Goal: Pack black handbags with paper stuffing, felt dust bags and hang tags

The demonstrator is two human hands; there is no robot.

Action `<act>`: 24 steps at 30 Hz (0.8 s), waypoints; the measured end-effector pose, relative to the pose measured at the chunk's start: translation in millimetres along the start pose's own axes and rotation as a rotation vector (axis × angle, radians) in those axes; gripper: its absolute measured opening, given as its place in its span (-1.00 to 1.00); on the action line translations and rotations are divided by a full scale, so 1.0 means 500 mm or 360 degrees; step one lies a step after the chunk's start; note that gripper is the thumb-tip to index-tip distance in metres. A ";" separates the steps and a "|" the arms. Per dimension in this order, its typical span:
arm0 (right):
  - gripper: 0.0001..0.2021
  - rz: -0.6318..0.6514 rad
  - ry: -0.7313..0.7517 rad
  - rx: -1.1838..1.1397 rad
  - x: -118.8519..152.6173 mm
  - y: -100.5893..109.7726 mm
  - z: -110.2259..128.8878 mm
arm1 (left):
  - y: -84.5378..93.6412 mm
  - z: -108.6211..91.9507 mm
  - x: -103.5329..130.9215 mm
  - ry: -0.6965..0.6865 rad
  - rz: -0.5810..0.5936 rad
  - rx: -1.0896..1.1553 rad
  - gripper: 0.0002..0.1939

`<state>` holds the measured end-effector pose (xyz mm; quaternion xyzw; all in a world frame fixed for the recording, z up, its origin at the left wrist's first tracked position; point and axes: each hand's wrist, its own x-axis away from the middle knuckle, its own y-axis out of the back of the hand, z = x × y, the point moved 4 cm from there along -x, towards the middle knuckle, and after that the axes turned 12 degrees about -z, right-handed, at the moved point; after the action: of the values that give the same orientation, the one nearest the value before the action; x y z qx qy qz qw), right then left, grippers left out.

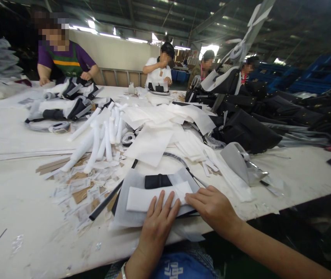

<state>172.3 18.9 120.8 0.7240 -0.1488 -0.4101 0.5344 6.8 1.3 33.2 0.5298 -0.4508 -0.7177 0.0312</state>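
White, per insp.: touching flat rectangular white foam-like strip (141,200) w/ spread-fingered left hand (158,221), not gripping; meeting strip's R end w/ bent right hand (216,209), unable to tell if pinching. Lying atop thin translucent whitish sheet (128,219), near front edge of white tabletop (49,248). Prob. handling light, soft, bendy, creasing more than slipping; best taking by both short ends, w/o squeezing.

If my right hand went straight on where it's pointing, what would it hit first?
Your right hand would first meet the flat white rectangular foam-like strip it seems to touch, then your left hand; depth is unclear.
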 end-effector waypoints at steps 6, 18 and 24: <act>-0.74 -0.0164 -0.0072 -0.0038 0.034 0.005 0.023 | 0.013 0.004 -0.011 -0.0013 0.0064 -0.0013 -0.45; -0.77 -0.0492 -0.0022 -0.0040 0.068 0.000 0.046 | 0.014 0.003 -0.008 -0.0115 0.0058 0.0031 -0.47; -0.80 -0.0385 -0.0118 -0.0121 0.061 0.010 0.039 | 0.011 0.003 -0.009 -0.0120 -0.0004 0.0068 -0.51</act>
<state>177.5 -15.7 110.3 0.7002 -0.0643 -0.5034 0.5023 5.1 1.4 40.3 0.5036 -0.4662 -0.7274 0.0020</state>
